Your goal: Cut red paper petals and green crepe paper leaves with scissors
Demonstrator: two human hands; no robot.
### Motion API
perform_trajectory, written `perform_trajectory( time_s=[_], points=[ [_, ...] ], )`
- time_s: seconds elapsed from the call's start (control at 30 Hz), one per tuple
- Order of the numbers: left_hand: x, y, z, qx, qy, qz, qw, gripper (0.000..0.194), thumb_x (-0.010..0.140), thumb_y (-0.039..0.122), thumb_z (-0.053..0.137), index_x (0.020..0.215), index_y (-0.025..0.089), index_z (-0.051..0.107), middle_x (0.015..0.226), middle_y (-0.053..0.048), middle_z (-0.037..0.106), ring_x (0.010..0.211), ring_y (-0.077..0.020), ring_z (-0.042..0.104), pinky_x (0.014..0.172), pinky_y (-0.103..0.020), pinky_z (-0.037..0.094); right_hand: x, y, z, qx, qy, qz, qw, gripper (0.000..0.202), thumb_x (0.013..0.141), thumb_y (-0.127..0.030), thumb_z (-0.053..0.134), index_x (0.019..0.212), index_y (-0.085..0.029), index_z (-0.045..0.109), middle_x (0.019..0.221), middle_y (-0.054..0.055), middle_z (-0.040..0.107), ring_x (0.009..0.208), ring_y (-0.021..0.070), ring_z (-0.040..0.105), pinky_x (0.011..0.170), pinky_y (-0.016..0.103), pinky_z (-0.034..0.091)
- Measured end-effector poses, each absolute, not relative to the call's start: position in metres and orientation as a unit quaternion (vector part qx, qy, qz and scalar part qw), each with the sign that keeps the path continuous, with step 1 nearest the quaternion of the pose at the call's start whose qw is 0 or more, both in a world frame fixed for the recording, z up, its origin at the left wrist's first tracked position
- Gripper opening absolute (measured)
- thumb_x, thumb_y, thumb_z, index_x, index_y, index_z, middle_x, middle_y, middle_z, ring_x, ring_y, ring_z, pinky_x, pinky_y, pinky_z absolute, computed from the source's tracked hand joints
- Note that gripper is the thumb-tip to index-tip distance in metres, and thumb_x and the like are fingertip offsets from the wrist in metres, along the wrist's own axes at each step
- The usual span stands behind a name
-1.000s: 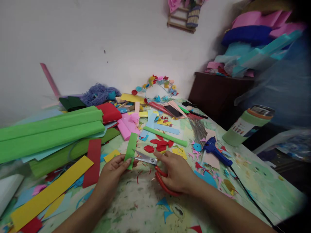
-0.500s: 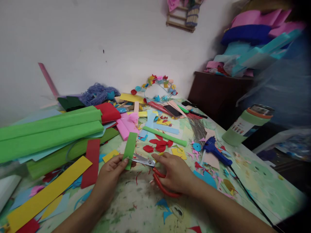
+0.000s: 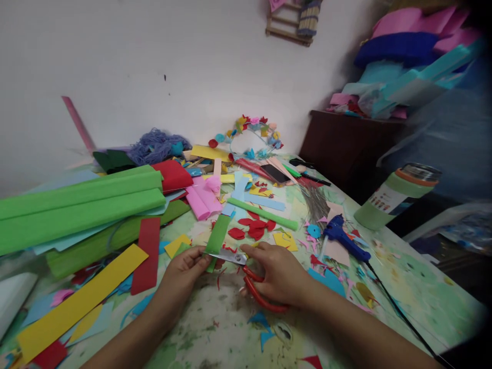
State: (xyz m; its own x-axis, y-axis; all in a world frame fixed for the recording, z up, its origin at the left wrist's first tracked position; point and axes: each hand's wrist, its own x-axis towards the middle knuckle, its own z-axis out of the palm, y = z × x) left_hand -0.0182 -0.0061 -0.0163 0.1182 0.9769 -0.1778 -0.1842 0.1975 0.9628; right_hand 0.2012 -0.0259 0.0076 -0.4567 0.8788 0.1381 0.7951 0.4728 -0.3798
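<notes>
My left hand (image 3: 185, 271) pinches a short green paper strip (image 3: 218, 234) near its lower end. The strip leans to the right, its top near a light blue piece. My right hand (image 3: 274, 271) is wrapped round the red handles of the scissors (image 3: 265, 297). Their metal blades point left and lie across the lower part of the green strip, beside my left fingertips. Just beyond the blades lie red petal-shaped pieces (image 3: 257, 229) and a thin rolled green strip (image 3: 265, 213).
Green paper rolls (image 3: 80, 205) and a yellow strip (image 3: 82, 302) lie at the left. A blue glue gun (image 3: 346, 238) with a black cord and a green bottle (image 3: 394, 197) stand at the right. A flower wreath (image 3: 253, 123) leans at the wall.
The green strip has tilted to the right, and the scissor blades now lie across its lower part. A small green piece shows left of it by my left fingers. The view has shifted slightly.
</notes>
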Motion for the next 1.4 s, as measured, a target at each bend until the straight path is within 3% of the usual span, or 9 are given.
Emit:
perform_trajectory(
  time_s=[0.27, 0.67, 0.97, 1.4],
  points=[
    [-0.0202, -0.0063, -0.0151, 0.409, 0.442, 0.466, 0.649, 0.018, 0.067, 0.029, 0.075, 0.079, 0.016, 0.072, 0.074, -0.005, 0.072, 0.068, -0.0164, 0.063, 0.067, -0.025, 0.050, 0.2022, -0.0252, 0.0094, -0.489, -0.842, 0.160, 0.163, 0.067, 0.072, -0.054, 0.067, 0.131, -0.026, 0.051, 0.098, 0.007, 0.065, 0.085, 0.0225, 0.061, 0.071, 0.028, 0.042],
    [-0.0222, -0.0044, -0.0141, 0.376, 0.460, 0.457, 0.662, 0.024, 0.066, 0.033, 0.076, 0.080, 0.015, 0.073, 0.072, -0.006, 0.072, 0.068, -0.0156, 0.064, 0.066, -0.023, 0.050, 0.2016, -0.0266, 0.0139, -0.479, -0.838, 0.196, 0.173, 0.046, 0.077, -0.031, 0.063, 0.122, -0.026, 0.058, 0.088, 0.003, 0.068, 0.075, 0.0168, 0.061, 0.063, 0.023, 0.040],
    [-0.0233, -0.0044, -0.0120, 0.384, 0.473, 0.451, 0.652, 0.026, 0.062, 0.038, 0.078, 0.069, 0.014, 0.070, 0.069, -0.006, 0.072, 0.064, -0.0138, 0.062, 0.062, -0.021, 0.048, 0.2043, -0.0233, 0.0066, -0.485, -0.842, 0.175, 0.161, 0.045, 0.078, -0.034, 0.062, 0.122, -0.026, 0.057, 0.093, 0.005, 0.069, 0.081, 0.0190, 0.063, 0.067, 0.025, 0.041],
    [-0.0236, -0.0041, -0.0157, 0.379, 0.476, 0.450, 0.653, 0.025, 0.064, 0.038, 0.078, 0.074, 0.016, 0.071, 0.072, -0.005, 0.073, 0.066, -0.0137, 0.063, 0.063, -0.020, 0.048, 0.2047, -0.0223, 0.0063, -0.482, -0.850, 0.141, 0.156, 0.036, 0.081, -0.029, 0.055, 0.116, -0.025, 0.059, 0.088, 0.005, 0.068, 0.078, 0.0191, 0.062, 0.066, 0.026, 0.040]
  ],
)
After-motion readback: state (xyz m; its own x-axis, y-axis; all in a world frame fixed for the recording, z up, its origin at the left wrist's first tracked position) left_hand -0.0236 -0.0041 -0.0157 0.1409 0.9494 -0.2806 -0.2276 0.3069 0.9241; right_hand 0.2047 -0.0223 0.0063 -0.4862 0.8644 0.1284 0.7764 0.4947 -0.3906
